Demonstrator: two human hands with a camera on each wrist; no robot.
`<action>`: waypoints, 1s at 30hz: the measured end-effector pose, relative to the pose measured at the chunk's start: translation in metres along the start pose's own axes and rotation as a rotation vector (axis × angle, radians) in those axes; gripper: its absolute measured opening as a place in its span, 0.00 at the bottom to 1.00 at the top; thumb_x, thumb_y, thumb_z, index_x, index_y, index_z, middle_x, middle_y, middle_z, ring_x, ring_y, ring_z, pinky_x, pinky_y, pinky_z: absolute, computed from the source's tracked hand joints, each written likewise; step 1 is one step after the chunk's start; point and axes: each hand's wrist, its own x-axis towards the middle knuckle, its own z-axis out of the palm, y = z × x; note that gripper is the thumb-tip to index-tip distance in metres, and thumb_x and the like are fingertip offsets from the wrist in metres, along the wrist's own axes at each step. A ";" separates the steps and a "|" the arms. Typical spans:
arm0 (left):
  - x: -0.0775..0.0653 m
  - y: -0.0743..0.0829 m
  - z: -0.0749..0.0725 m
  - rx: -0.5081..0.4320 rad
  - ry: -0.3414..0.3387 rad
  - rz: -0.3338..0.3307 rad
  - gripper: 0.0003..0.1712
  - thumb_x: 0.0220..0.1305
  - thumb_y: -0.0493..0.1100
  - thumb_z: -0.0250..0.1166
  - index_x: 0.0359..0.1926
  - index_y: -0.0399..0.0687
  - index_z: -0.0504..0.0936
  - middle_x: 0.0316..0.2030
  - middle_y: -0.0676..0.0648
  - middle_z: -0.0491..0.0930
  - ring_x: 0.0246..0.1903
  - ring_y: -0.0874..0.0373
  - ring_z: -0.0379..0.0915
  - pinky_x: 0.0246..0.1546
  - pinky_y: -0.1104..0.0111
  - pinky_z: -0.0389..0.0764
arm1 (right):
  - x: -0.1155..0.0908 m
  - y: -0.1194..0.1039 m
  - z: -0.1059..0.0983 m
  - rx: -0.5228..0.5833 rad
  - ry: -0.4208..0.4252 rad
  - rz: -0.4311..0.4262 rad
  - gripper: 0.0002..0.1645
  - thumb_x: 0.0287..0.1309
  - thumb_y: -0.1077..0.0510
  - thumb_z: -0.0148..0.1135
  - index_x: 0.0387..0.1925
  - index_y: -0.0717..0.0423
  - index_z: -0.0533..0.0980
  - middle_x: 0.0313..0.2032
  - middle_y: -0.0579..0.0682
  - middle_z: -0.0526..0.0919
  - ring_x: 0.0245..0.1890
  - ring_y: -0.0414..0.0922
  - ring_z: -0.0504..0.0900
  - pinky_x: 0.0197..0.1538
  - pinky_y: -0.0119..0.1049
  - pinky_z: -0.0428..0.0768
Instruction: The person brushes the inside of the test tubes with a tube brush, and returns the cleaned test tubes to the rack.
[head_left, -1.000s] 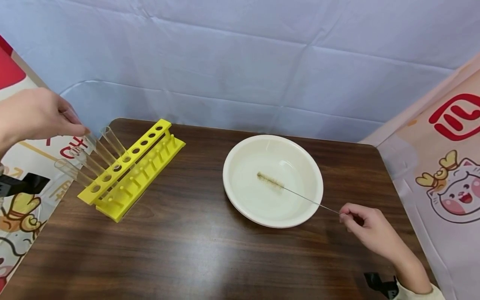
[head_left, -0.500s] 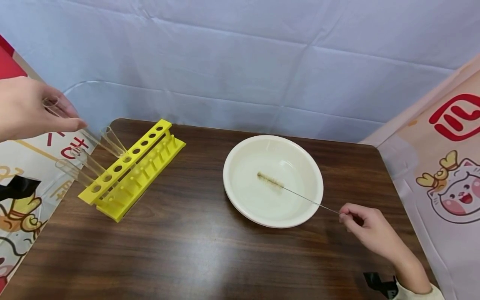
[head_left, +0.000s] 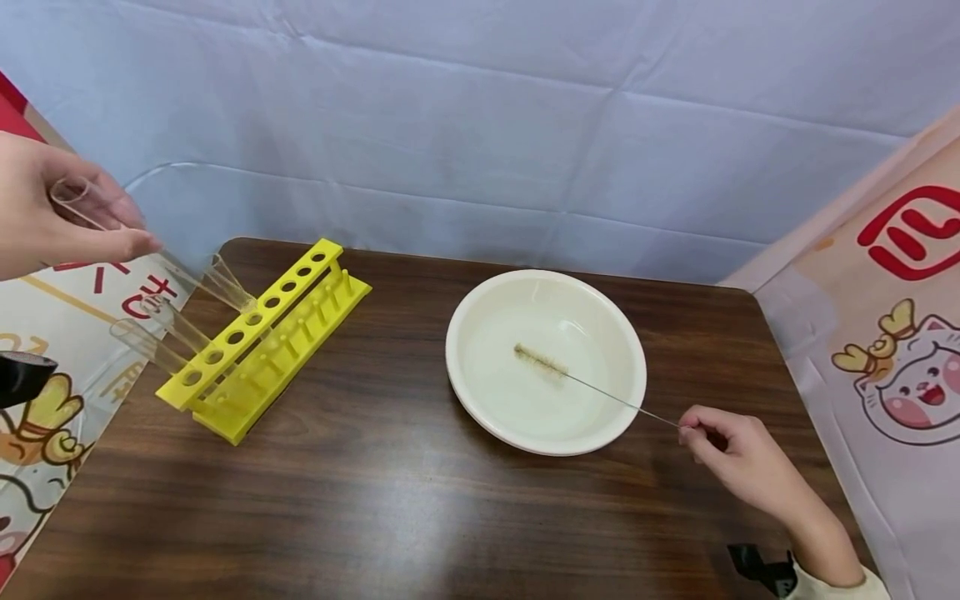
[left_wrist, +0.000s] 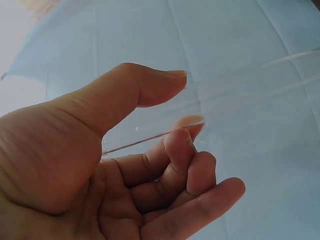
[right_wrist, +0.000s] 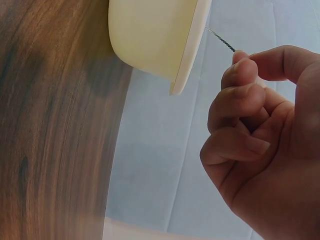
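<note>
My left hand, raised at the far left, pinches a clear glass test tube near its open end, between thumb and fingers. The tube slants down to the right, toward the yellow test tube rack. Three more glass test tubes lean in the rack's holes, and its other holes hold none. On the right, my right hand pinches the twisted wire handle of a test tube brush between thumb and fingertips. The brush's bristle end lies within the white basin, its wire crossing the rim.
The dark wooden table carries the rack at its left and the basin right of centre. A pale blue cloth hangs behind the far edge. Printed panels with cartoon figures flank both sides.
The left hand has lifted the test tube up and left out of its rack hole, and the tube's open end now shows above the hand. The right hand and brush have stayed still.
</note>
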 end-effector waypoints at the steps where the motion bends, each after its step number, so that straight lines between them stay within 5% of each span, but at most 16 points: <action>1: 0.000 0.003 0.000 -0.001 0.002 0.016 0.15 0.58 0.40 0.76 0.38 0.31 0.83 0.24 0.44 0.82 0.18 0.77 0.69 0.20 0.85 0.68 | 0.000 0.000 0.000 0.000 0.000 0.000 0.19 0.64 0.72 0.62 0.30 0.43 0.77 0.21 0.36 0.72 0.19 0.34 0.68 0.20 0.30 0.66; 9: -0.003 0.043 0.005 -0.007 0.003 0.043 0.16 0.56 0.54 0.78 0.38 0.49 0.87 0.27 0.49 0.84 0.21 0.74 0.72 0.16 0.69 0.68 | -0.001 0.000 0.002 -0.007 -0.001 -0.001 0.18 0.64 0.72 0.62 0.31 0.44 0.77 0.22 0.36 0.71 0.19 0.33 0.66 0.20 0.31 0.65; 13: -0.009 0.067 0.011 -0.141 0.035 0.051 0.13 0.57 0.54 0.78 0.36 0.53 0.88 0.26 0.51 0.84 0.22 0.67 0.74 0.18 0.70 0.68 | -0.002 0.002 0.001 -0.008 -0.002 0.005 0.18 0.64 0.72 0.62 0.31 0.44 0.77 0.22 0.36 0.71 0.19 0.33 0.67 0.20 0.31 0.65; 23: -0.003 0.118 0.047 -0.691 0.176 0.102 0.08 0.63 0.42 0.75 0.40 0.43 0.88 0.37 0.52 0.86 0.34 0.62 0.83 0.37 0.80 0.79 | -0.002 0.001 0.000 -0.008 -0.007 0.004 0.18 0.64 0.72 0.62 0.30 0.43 0.77 0.22 0.36 0.72 0.19 0.34 0.68 0.21 0.31 0.67; 30: 0.013 0.132 0.095 -1.205 0.223 0.283 0.05 0.73 0.37 0.62 0.43 0.37 0.79 0.40 0.40 0.87 0.40 0.53 0.86 0.44 0.69 0.84 | 0.000 0.000 0.001 -0.013 -0.010 0.022 0.18 0.66 0.71 0.60 0.30 0.42 0.77 0.20 0.38 0.72 0.17 0.34 0.68 0.19 0.31 0.68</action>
